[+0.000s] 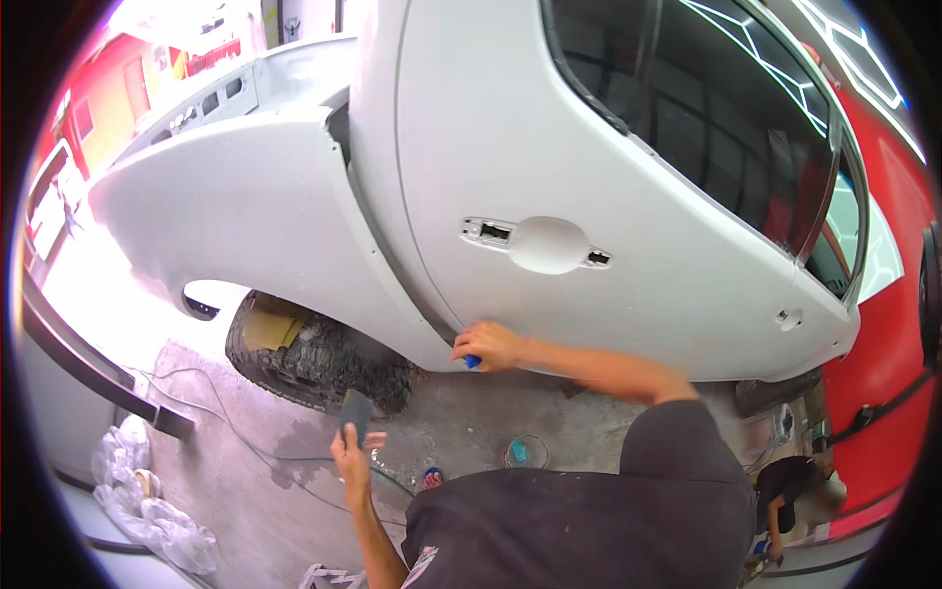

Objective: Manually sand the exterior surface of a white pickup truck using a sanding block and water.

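Observation:
My right hand point(491, 346) is closed at the lower rear corner of a pale grey truck door point(491, 157). A small blue object point(473, 361) shows below its fingers; its kind is hard to make out. Lower and to the left, my left hand point(350, 461) holds up a flat, dark grey rectangular piece point(356, 412), clear of the bodywork. Between cab and pale bed panel point(235, 196) runs a narrow gap, with my right hand at its bottom end. The door handle recess point(548, 244) has no handle fitted.
A muddy tyre point(314, 358) carries a folded yellowish sheet point(273, 324). A clear bucket point(527, 452) with a turquoise thing inside stands on the concrete. Hoses point(231, 417) cross the floor near crumpled plastic point(147, 510). Another person point(790, 496) bends at the lower right.

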### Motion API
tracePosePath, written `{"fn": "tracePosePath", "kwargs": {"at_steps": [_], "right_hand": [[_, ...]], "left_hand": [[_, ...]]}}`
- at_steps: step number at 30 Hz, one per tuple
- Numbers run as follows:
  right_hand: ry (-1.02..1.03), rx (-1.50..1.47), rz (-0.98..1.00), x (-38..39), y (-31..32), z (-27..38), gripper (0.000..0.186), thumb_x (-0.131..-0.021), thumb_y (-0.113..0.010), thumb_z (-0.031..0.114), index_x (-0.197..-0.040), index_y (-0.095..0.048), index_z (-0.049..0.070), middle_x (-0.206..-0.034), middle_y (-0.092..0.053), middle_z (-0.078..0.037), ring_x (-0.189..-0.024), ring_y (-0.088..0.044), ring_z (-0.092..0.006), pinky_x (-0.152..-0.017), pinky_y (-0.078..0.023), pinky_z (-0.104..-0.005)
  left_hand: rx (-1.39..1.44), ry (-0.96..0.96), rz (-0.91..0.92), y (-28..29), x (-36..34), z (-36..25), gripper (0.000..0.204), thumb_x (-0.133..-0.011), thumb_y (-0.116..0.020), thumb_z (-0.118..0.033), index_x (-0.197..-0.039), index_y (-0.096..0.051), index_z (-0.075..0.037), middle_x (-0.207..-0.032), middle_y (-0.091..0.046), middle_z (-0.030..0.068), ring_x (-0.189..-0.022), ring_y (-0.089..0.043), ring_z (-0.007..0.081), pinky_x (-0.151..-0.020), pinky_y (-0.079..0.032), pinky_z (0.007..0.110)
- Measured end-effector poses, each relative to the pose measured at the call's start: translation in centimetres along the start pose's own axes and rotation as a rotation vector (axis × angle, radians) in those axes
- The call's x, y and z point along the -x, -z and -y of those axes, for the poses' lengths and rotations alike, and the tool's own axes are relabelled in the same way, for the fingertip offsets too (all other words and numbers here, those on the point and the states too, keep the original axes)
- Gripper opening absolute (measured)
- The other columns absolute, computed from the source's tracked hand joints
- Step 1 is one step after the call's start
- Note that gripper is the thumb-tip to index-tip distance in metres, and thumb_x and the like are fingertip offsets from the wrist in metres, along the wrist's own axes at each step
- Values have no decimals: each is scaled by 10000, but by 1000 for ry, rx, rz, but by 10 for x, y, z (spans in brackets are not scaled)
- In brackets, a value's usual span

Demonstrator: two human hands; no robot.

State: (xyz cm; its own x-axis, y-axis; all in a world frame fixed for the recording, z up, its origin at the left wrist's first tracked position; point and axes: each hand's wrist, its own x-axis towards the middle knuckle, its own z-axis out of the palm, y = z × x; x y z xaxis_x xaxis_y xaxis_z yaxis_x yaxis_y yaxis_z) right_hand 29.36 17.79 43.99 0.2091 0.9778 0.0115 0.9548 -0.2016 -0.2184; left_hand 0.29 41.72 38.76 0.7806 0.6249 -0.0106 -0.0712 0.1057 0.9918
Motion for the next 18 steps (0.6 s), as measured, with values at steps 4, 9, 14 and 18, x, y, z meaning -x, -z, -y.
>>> {"fn": "tracePosePath", "kwargs": {"at_steps": [4, 9, 14, 18], "right_hand": [[-242, -521, -556, 24, -64, 49, 308, -785, -752, 103, -1093, -736, 101, -953, -700, -99, -822, -646, -271, -754, -503, -398], [-784, -613, -837, 58, -85, 86, 149, -857, -733, 191, -840, -748, 43, -621, -618, -153, -520, -463, -321, -523, -410, -390], [-957, -570, -996, 105, -136, 91, 421, -977, -636, 358, -712, -715, 41, -631, -634, -223, -618, -629, -450, -594, -456, -512], [-1238, -489, -928, 147, -167, 91, 352, -967, -630, 337, -784, -738, 56, -730, -685, -192, -791, -665, -413, -726, -482, -514]], "left_hand": [[126, 506, 308, -50, 2, 44, 548, -1117, -391, -389, -1445, -426, 49, -1336, -597, 214, -930, -742, 387, -754, -630, 453], [664, 1008, 583, -157, 5, 129, 636, -1103, -319, -503, -1507, -360, -13, -1473, -498, 209, -1256, -566, 509, -1027, -468, 680], [820, 1072, 861, -239, 23, 146, 526, -1085, -395, -456, -1400, -502, -49, -1370, -586, 172, -1260, -571, 436, -1057, -450, 648], [670, 1224, 794, -272, 51, 148, 503, -1065, -438, -439, -1343, -567, -40, -1325, -630, 183, -1181, -623, 389, -1055, -474, 578]]}}
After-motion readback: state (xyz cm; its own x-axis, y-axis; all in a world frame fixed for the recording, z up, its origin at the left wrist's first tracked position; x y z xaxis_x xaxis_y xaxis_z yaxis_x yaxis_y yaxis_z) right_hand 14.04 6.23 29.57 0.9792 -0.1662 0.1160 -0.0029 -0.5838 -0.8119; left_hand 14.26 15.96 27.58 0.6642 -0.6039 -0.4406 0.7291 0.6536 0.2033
